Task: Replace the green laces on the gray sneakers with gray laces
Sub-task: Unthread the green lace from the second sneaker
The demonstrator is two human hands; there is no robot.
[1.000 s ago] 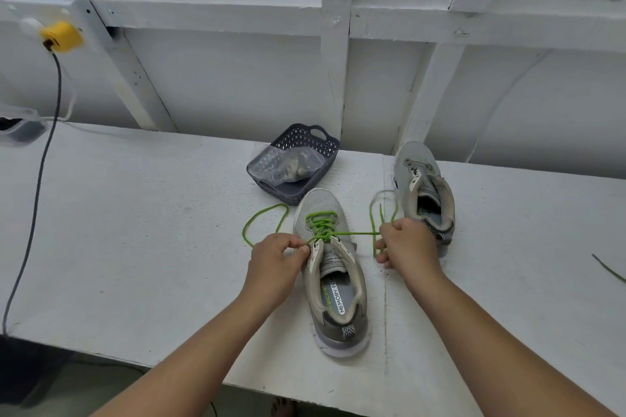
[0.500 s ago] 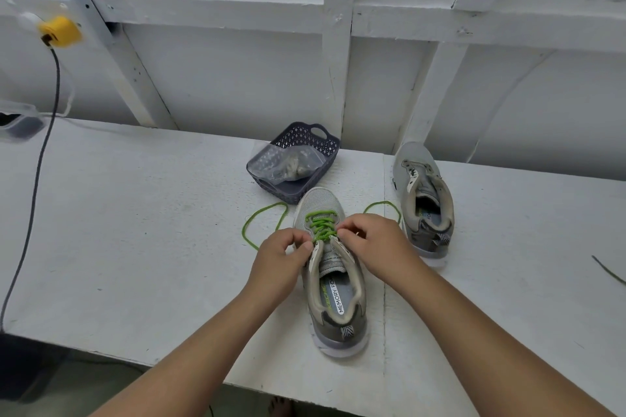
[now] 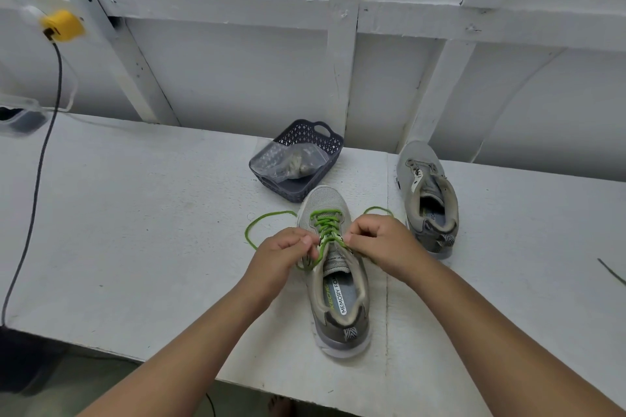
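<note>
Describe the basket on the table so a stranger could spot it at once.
Start at the long white table and look to its back edge, against the white wall. The basket sits there, just beyond the toe of the sneaker with green laces. It is the only dark, lattice-sided container, with a cut-out handle, and it holds a clear plastic bag.

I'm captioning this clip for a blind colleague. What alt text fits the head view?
Two hands, the left hand and right hand, pinch the green lace of a gray sneaker on a white table. A second, laceless sneaker stands to the right, and a dark basket holding a clear bag sits behind.
</note>
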